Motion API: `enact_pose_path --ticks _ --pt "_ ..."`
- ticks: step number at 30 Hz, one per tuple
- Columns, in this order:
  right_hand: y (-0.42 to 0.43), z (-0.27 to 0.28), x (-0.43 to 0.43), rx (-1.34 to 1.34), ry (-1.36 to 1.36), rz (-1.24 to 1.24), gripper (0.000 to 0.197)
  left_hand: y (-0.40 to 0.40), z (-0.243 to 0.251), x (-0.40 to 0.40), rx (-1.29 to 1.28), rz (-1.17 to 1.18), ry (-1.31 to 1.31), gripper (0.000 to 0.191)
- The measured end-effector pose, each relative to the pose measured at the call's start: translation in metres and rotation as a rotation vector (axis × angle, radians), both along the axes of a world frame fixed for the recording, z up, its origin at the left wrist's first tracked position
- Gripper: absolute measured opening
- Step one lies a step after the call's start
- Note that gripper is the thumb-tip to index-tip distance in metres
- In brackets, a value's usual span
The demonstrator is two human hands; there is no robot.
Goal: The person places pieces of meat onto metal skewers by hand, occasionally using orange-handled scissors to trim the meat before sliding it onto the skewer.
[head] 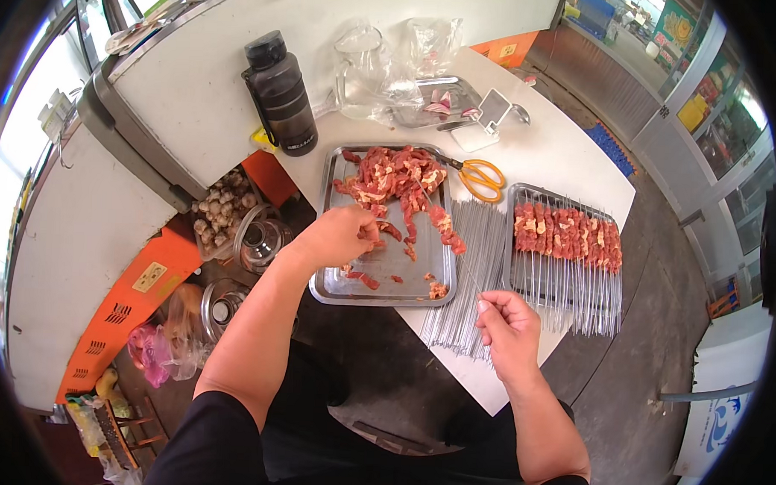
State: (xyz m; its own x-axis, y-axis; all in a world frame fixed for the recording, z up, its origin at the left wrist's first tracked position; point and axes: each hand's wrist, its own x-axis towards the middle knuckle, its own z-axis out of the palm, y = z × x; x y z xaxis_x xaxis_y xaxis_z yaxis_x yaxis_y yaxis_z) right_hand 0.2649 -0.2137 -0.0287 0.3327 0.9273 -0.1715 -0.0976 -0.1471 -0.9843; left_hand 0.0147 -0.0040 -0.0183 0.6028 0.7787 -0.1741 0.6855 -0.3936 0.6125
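Note:
My right hand [510, 327] pinches the lower end of a thin metal skewer [470, 271], which slants up and left over the steel tray. Pieces of raw meat [447, 229] are threaded near its upper part. Over the middle of that tray [418, 291], my left hand [340, 236] has its fingers curled down at a small bit of red meat [379, 244]; whether it grips the bit is hidden. A heap of raw meat strips [390, 175] fills the tray's far half, with loose scraps nearer me. Bare metal skewers [468, 245] lie in a thick bundle right of the tray.
A second tray [521, 273] at right holds a row of loaded meat skewers [568, 236]. Orange-handled scissors [481, 180] rest at the first tray's far corner. Behind stand a dark bottle [281, 94], a clear jug [359, 68] and a tray with onion pieces [439, 103].

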Motion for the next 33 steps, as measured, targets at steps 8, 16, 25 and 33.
enact_pose_path --ticks 8,16,25,33 --pt "0.001 0.003 -0.002 0.004 -0.004 -0.002 0.012 0.008 -0.009 -0.027 0.341 0.178 0.031 0.028" --pt "0.002 0.002 -0.005 -0.013 0.001 -0.004 0.013 0.003 -0.017 -0.006 0.231 -0.091 0.133 0.012" --pt "0.002 -0.001 -0.003 0.002 -0.039 0.004 0.012 0.019 0.008 -0.033 0.135 0.089 0.101 0.014" --pt "0.002 -0.002 -0.007 0.008 -0.005 0.013 0.012 0.028 -0.012 -0.048 0.292 0.153 0.020 0.027"
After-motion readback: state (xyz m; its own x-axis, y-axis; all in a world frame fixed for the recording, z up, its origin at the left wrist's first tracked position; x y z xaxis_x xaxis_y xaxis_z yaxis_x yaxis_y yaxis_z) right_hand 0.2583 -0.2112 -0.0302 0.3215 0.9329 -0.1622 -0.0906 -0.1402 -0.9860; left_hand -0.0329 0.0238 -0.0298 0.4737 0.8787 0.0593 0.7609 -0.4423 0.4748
